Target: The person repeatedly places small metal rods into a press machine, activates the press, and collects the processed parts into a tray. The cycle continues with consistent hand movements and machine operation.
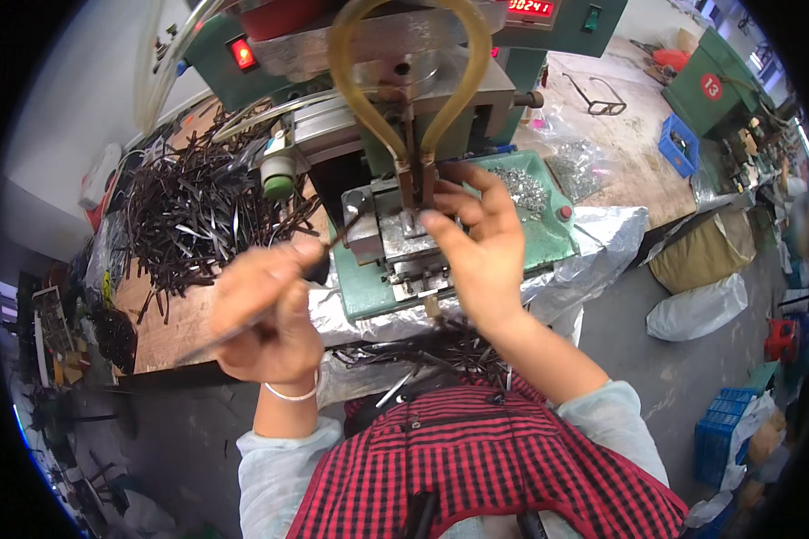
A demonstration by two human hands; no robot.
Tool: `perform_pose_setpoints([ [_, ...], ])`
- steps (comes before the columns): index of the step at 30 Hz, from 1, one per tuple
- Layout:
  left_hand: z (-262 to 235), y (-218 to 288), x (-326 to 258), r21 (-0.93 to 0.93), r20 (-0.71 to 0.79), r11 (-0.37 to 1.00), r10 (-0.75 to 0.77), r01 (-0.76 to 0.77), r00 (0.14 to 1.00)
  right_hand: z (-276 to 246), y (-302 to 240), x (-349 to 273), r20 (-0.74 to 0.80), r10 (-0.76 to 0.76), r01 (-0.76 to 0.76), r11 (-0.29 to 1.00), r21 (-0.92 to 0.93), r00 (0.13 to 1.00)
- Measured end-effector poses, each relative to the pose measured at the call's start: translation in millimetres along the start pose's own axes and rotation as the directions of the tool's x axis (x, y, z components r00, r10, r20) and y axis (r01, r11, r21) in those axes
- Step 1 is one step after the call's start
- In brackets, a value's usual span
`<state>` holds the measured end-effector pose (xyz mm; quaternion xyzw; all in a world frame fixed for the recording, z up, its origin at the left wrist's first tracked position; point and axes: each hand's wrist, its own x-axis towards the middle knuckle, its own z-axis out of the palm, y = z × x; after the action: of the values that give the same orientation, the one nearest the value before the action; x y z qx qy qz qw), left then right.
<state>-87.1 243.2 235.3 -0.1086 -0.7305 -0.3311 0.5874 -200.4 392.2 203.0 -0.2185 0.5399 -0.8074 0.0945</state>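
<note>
Left hand (265,310): closed around a thin dark strip (243,328), held slantwise; strip's upper end points toward the machine's clamp (395,229).
Right hand (481,238): fingers spread wide, palm up, fingertips at the clamp block under the press head; whether they pinch anything small, cannot tell.
Strip: in the left fist, lower end sticking out down-left over the bench edge.
Machine (422,108): green body, metal head, amber tube loop (409,81) hanging in front, red lamp (242,54) lit at upper left.
Pile (198,211): heap of dark strips on the wooden bench, left of the machine.
Lap (431,346): more dark strips lying between the machine base and the red checked apron.
Tray (526,189): small silvery parts on the green base, just right of the right hand.
Glasses (598,94): on the bench, far right, well apart.
</note>
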Motion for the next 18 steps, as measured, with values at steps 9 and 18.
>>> perform_pose_setpoints([
  [9, 45, -5, -35, 0.132, 0.458, 0.912, 0.293, -0.390, 0.840, -76, -4, 30, 0.052, -0.002, 0.022, 0.919, -0.395, 0.999],
  [18, 50, -26, -46, 0.131, 0.439, 0.894, 0.335, -0.428, 0.834, -156, 36, 18, -0.175, -0.219, 0.044, 0.733, -0.679, 0.960],
])
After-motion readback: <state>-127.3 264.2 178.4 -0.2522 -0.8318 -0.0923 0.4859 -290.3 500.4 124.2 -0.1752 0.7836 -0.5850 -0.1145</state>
